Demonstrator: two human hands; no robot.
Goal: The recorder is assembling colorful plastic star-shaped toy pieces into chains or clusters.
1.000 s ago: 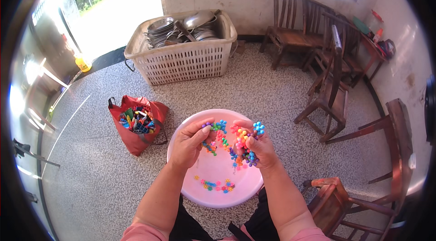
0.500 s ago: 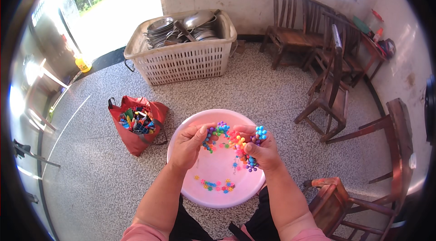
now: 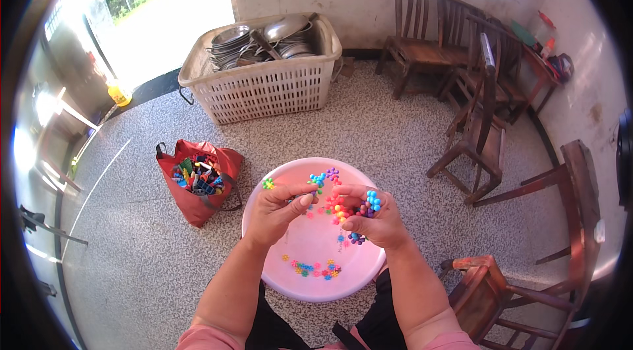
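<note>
My left hand (image 3: 280, 211) pinches a string of small knobbed plastic linking pieces (image 3: 318, 180), blue, green and purple, between thumb and fingertips. A green knobbed piece (image 3: 268, 183) shows just beyond its knuckles. Close by on the right, my right hand (image 3: 384, 221) is closed round a bunched part of the string, with red, yellow, blue and purple pieces (image 3: 373, 201) poking out between its fingers. Fingers hide part of the string. Both hands are above a pink plastic basin (image 3: 300, 241). Loose pieces (image 3: 316, 269) in several colours lie on its bottom, mostly near me.
Left of the basin stands a red bag (image 3: 191, 202) full of mixed plastic toys. Farther off is a large white slatted crate (image 3: 270, 93) of metal pans and lids. Wooden chairs (image 3: 478, 152) line the right side, with a low wooden seat (image 3: 475, 291) near my right arm.
My left hand has turned and its fingers have closed more on the string. The strand hanging between the hands has shifted, and a green piece now shows beyond the left hand.
</note>
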